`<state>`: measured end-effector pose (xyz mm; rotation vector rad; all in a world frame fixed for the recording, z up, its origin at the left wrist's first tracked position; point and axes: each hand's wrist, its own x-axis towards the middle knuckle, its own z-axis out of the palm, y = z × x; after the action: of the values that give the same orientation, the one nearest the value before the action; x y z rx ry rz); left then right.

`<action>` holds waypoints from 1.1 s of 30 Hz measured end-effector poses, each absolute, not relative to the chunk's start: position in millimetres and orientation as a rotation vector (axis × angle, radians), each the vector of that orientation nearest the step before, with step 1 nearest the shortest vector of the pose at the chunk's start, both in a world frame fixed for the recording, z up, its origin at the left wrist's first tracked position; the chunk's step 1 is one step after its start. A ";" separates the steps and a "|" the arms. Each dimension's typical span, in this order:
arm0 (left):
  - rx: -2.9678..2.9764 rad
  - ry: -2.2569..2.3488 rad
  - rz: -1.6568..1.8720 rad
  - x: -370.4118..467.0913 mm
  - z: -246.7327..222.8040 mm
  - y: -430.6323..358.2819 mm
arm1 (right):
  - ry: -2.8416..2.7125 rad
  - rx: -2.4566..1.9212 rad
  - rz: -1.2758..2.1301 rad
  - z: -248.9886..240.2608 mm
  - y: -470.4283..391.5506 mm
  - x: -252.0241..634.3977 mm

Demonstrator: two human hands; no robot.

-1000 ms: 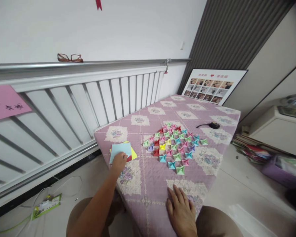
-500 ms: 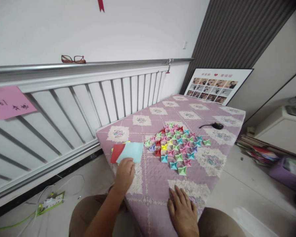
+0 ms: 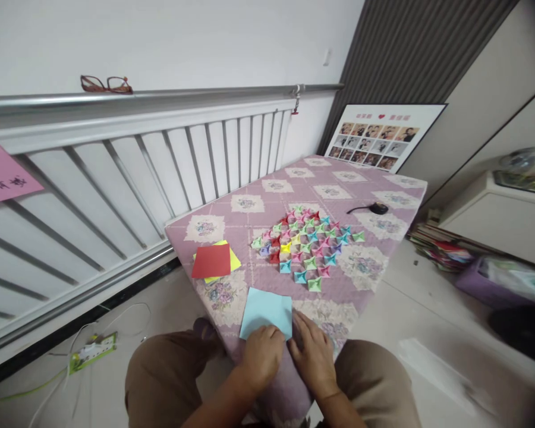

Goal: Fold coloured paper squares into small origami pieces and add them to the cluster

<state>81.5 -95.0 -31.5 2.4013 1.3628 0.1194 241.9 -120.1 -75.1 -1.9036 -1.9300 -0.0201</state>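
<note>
At the left corner of the table [image 3: 267, 220], beside the radiator [image 3: 160, 120], shows a stack of paper sheets [image 3: 211, 261], red on top with yellow corners poking out askew. Next, toward the near end and close to the left edge, shows a light-blue sheet [image 3: 267, 309], apart from the stack. Looks thin and light, soft enough to crease at a careless squeeze, hardly slippery on cloth. Grips its near edge with the left hand [image 3: 263, 355], with fingers curled closed and tips hidden. Seems best taken by a corner or free edge, lightly, to spare the flat middle. Just beside the near right corner, rests the right hand [image 3: 314, 351] loosely open, with fingers slightly bent; cannot tell whether touching paper. Leaves a strip of patterned cloth beyond the sheet, but narrows toward the near end between both side edges, giving little width for sideways moves. Beyond, around mid-table, shows folded paper pieces [image 3: 286, 247] in close rows, likely easy to nudge or crush. Near the right edge, shows a small black object [image 3: 378, 208] with a strap.
</note>
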 end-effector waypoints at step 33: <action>2.055 1.814 0.465 20.8 -48.7 -70.4 | -1.820 -1.962 0.235 -58.3 -112.1 236.8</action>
<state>20.8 -70.4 -48.7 2.0547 1.8136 0.4646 236.8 -112.1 -58.3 -1.9619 -1.8199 0.2355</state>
